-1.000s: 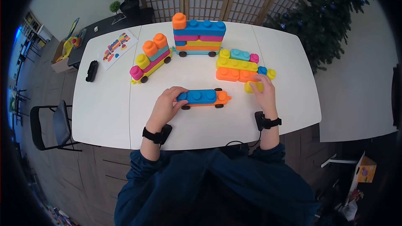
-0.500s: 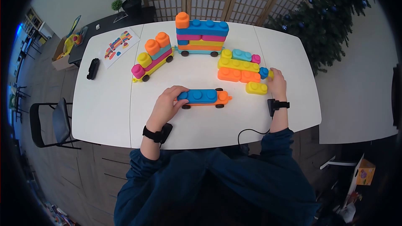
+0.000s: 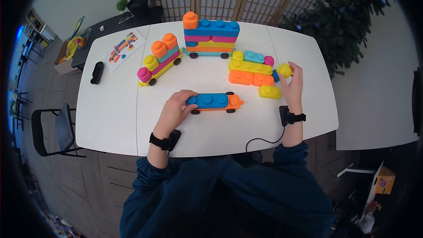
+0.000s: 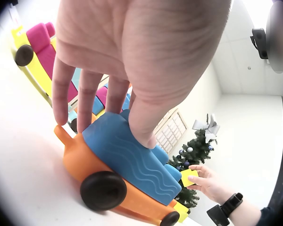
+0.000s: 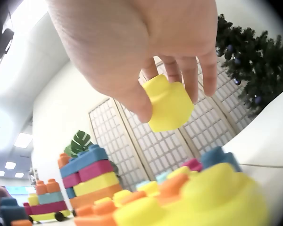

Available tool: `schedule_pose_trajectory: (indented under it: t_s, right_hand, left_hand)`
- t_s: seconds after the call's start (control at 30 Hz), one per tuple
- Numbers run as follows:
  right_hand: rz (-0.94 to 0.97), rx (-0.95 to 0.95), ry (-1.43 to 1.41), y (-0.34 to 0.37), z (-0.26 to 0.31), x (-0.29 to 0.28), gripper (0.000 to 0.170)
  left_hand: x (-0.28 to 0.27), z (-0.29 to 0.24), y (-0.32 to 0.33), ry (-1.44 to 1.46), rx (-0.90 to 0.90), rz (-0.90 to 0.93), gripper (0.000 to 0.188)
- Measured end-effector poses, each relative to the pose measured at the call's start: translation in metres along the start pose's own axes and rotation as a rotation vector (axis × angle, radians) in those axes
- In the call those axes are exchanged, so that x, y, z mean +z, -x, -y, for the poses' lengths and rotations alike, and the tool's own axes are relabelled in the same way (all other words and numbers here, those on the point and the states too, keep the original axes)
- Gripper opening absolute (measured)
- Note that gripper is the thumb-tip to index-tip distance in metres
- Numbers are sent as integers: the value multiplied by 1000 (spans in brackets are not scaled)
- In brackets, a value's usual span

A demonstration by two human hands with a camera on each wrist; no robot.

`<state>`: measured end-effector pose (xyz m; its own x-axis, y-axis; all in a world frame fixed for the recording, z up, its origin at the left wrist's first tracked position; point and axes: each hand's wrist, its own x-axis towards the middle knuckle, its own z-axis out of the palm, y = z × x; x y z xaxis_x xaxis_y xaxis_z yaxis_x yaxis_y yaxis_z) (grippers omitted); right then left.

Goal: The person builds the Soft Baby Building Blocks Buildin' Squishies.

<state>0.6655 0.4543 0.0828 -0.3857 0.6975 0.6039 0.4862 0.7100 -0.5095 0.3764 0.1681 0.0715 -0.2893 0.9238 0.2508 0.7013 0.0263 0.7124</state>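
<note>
In the head view my left hand holds the rear end of a long blue block, which sits on an orange wheeled base. The left wrist view shows the thumb against the near side of that blue block, with fingers reaching over the far side. My right hand pinches a small yellow one-stud block between thumb and fingers, raised above the other blocks in the right wrist view. Just left of this hand lie a small blue block and a two-stud yellow block.
Loose orange blocks and a long yellow block lie together at right. Behind stand a tall stacked wagon and a smaller wheeled car. At left are a picture sheet and a black object.
My right hand has left the two-stud yellow block, moved right and lifted the small yellow block from beside the small blue one. My left hand has stayed in place.
</note>
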Motion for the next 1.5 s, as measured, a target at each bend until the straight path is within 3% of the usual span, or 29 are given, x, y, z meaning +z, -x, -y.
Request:
schedule_pose_trajectory:
  t_s: [0.03, 0.1, 0.2, 0.43, 0.63, 1.5]
  right_hand:
    - [0, 3, 2, 1, 11, 0, 52]
    - [215, -36, -209, 5, 30, 1, 52]
    - [347, -91, -296, 15, 61, 7, 53]
    - [640, -123, -460, 36, 78, 28, 54]
    - [733, -146, -463, 43, 84, 41, 48]
    - [756, -24, -529, 55, 73, 57, 50]
  left_hand:
    - [0, -1, -1, -2, -1, -1, 35]
    - [0, 0, -1, 4, 0, 0, 36]
    - [-1, 0, -1, 7, -6, 1, 36]
    - [0, 1, 0, 5, -12, 2, 36]
    - [0, 0, 0, 8, -16, 0, 37]
    - [0, -3, -3, -66, -4, 8, 36]
